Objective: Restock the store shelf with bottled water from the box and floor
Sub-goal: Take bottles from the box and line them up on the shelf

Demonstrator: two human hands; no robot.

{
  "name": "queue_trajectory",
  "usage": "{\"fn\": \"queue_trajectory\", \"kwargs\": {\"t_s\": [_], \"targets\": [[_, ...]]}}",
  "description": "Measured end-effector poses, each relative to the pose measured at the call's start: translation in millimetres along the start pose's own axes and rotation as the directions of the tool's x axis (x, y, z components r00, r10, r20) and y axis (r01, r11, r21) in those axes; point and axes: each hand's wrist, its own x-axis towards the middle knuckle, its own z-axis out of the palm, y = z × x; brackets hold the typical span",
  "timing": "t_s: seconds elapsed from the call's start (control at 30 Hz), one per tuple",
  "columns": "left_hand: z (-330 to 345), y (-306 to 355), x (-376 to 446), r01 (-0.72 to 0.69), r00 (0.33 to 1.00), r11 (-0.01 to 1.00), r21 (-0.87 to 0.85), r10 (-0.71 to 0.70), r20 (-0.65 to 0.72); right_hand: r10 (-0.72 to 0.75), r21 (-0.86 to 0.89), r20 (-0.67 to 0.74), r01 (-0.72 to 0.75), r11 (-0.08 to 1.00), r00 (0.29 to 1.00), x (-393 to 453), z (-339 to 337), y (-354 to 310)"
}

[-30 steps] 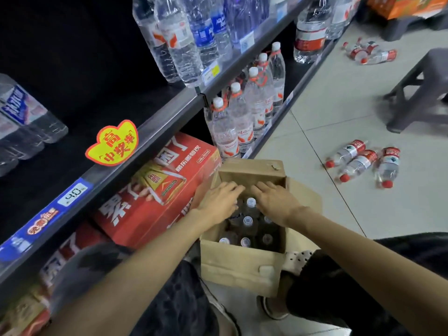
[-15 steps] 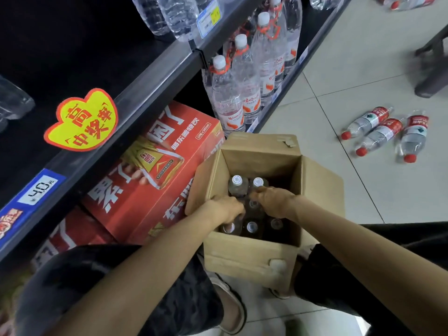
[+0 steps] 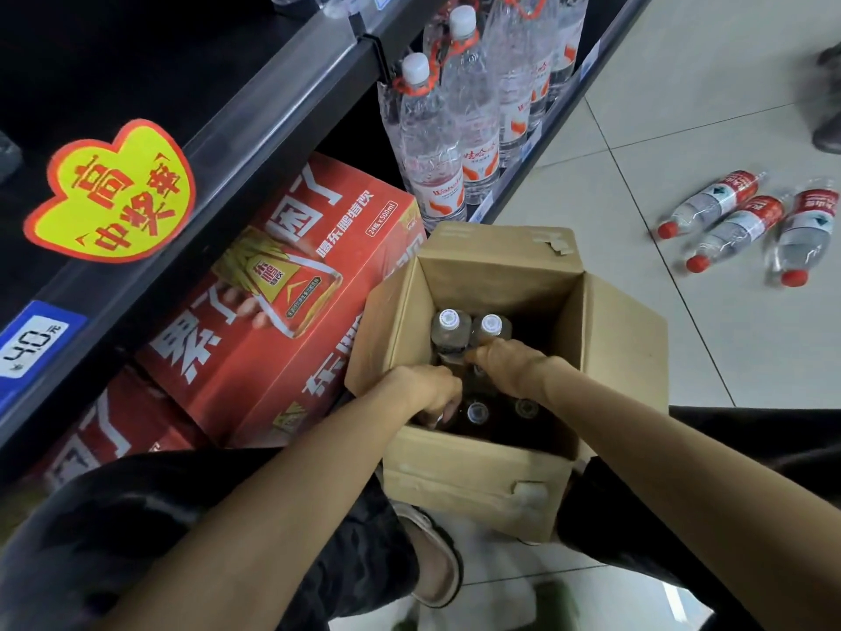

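Observation:
An open cardboard box (image 3: 478,475) stands on the floor between my knees, with several white-capped water bottles upright inside. Two bottles (image 3: 468,330) at the box's far left stand higher than the others. My right hand (image 3: 507,362) is inside the box with its fingers closed around these two just below their caps. Curled over a bottle top at the near left corner is my left hand (image 3: 428,393). Three red-capped water bottles (image 3: 737,227) lie on the floor tiles to the right. The black shelf (image 3: 273,107) runs along the left.
Red drink cartons (image 3: 282,289) fill the bottom shelf beside the box. Tall clear water bottles (image 3: 432,148) with orange handles stand further along it. A yellow heart-shaped tag (image 3: 113,193) and a blue price label (image 3: 32,343) hang on the shelf edge. A dark stool leg (image 3: 828,129) is at far right.
Both hands have gone deeper into the box and closed on bottles. Two bottles at the far left now stand higher. The view has tilted down and closer.

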Motion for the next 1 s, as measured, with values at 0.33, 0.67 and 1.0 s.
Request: {"fn": "queue_trajectory", "kwargs": {"t_s": [0.33,0.67,1.0], "targets": [[-12,2,-13,0.028,0.999,0.997,-0.069,-0.031,-0.039,0.080,-0.048,-0.055,-0.083,0.995,0.995,-8,-12,-11],[-14,8,-66,0.018,0.976,0.995,-0.095,-0.038,-0.213,0.050,-0.144,-0.156,-0.072,0.987,0.987,-48,-45,-14],[-31,21,-137,-0.011,0.875,0.989,-0.147,-0.062,-0.481,0.000,-0.226,-0.308,-0.074,0.971,0.951,-95,-102,-26]]}}
